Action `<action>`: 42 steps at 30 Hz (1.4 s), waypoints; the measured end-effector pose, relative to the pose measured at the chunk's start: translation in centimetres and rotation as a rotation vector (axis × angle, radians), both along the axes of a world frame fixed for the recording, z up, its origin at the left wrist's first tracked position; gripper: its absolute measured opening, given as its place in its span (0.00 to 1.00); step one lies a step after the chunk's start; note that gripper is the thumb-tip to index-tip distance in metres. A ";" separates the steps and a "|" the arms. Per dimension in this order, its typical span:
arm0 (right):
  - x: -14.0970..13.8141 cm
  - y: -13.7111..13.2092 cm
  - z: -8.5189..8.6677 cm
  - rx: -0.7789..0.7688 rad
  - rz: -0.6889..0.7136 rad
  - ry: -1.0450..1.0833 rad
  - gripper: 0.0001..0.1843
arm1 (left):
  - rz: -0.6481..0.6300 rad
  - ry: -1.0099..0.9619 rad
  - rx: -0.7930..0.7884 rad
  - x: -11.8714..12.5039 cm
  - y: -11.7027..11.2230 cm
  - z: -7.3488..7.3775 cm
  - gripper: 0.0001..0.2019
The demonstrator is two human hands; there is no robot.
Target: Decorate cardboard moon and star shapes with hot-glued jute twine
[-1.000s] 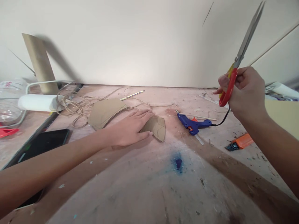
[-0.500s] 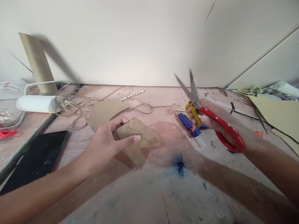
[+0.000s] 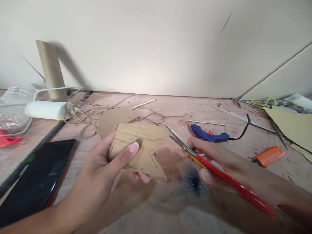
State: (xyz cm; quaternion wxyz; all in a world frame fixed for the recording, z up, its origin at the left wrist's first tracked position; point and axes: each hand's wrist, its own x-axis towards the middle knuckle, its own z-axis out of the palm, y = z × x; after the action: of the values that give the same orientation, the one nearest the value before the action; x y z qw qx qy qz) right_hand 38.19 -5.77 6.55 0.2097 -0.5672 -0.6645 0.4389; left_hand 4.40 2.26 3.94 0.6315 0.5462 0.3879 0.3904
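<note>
My left hand [image 3: 97,169] grips a piece of brown cardboard [image 3: 143,139], thumb on top and fingers beneath. Pencil-like lines run across the cardboard, and its right side is cut to a notch between two points. In my right hand [image 3: 212,156] is a pair of scissors [image 3: 219,174] with one red and one yellow handle. The blades point up and left, a little apart, with their tips by the cardboard's upper right point. Another brown cardboard piece [image 3: 114,118] lies on the table behind my left hand.
A blue glue gun [image 3: 207,134] and an orange cutter [image 3: 269,156] lie at the right. Twine [image 3: 83,118], a patterned pencil [image 3: 143,104] and a white roll [image 3: 46,110] are at the back left. A phone [image 3: 39,182] lies left; a cardboard tube [image 3: 52,71] leans on the wall.
The scissors have come down and left from above the glue gun to the cardboard, their blades closer together. My left hand has raised and turned the cardboard so its notched side faces right.
</note>
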 end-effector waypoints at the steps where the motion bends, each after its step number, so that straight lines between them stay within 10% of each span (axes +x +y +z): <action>1: -0.2 -0.1 0.2 -0.064 -0.018 0.041 0.23 | -0.019 -0.005 -0.004 0.1 -0.1 0.0 0.25; 8: -2.6 -0.4 1.0 -0.093 -0.143 0.075 0.34 | -0.152 0.085 0.006 0.0 -0.4 0.1 0.19; 18: -1.8 -1.2 1.2 -0.062 -0.038 -0.006 0.20 | -0.014 0.083 0.040 0.2 -0.8 -0.1 0.29; 42: -3.3 -1.5 2.1 -0.083 -0.098 -0.011 0.29 | 0.053 0.036 0.051 1.7 -1.8 1.5 0.20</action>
State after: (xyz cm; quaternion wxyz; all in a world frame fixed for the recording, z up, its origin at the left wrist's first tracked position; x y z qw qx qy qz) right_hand 34.88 -7.28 8.68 0.2034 -0.6096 -0.6185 0.4522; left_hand 6.05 0.43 5.44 0.5997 0.5585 0.4035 0.4071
